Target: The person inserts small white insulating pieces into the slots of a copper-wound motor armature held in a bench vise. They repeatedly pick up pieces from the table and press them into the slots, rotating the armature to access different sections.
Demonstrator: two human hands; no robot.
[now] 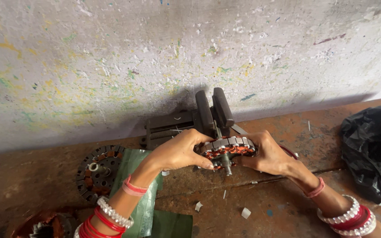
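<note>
1. Green sheets (144,211) lie closest, flat on the brown counter (265,194).
2. Both hands, left hand (179,152) and right hand (267,154), are curled shut around a round motor part with copper wire (228,150), held just above the counter in front of a dark vise (212,112).
3. It looks like the wire is being checked; turning it needs a steady grip.

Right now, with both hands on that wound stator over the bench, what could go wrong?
1. The stator is held only by fingertips of the left hand and right hand; it may slip onto the bench.
2. Fingers press near the copper windings, which could get nicked.
3. The vise sits close behind, a knuckle hazard.
</note>
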